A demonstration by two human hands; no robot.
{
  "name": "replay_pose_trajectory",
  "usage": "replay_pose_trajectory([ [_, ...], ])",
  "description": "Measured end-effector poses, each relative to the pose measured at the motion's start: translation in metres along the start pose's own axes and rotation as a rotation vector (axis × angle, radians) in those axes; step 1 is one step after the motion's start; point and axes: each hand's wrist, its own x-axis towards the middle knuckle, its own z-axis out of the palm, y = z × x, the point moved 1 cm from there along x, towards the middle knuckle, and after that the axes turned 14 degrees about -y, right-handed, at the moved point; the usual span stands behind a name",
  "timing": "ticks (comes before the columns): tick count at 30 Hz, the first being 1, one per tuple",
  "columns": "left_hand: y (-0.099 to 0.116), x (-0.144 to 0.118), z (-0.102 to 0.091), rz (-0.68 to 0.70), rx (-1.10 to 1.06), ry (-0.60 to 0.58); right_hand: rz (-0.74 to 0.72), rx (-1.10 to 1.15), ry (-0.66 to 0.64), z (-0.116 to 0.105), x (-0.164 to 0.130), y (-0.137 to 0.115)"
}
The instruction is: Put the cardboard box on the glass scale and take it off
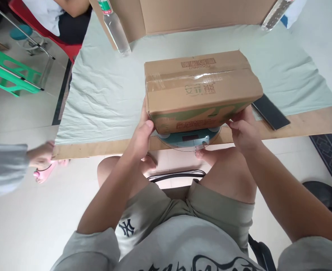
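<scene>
Clasping cardboard box [205,88]: fingers of left hand [143,131], right hand [245,130]; scale [175,140] is sitting beneath box, phone [271,112] lying beside it.

Pale tiles cover the floor [19,229], with a dark patterned band [329,162] at right. A green stool [27,86] stands at left; a blue stool [20,32] and red chair [71,49] are far left. Pale cloth [106,98] covers most of the wooden tabletop [318,119]. The light is soft.
</scene>
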Motion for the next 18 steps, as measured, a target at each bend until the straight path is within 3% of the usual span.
replay_pose_trajectory([
  [4, -0.022, 0.01, -0.023, 0.011, 0.028, 0.178, -0.035, -0.005, 0.09, -0.003, 0.008, 0.007],
  [11, -0.073, 0.013, -0.075, 0.025, -0.056, 0.458, -0.077, 0.112, 0.55, -0.017, 0.037, 0.039],
  [18, -0.082, 0.004, -0.072, -0.008, 0.101, 0.466, -0.109, 0.018, 0.504, -0.016, 0.04, 0.058],
])
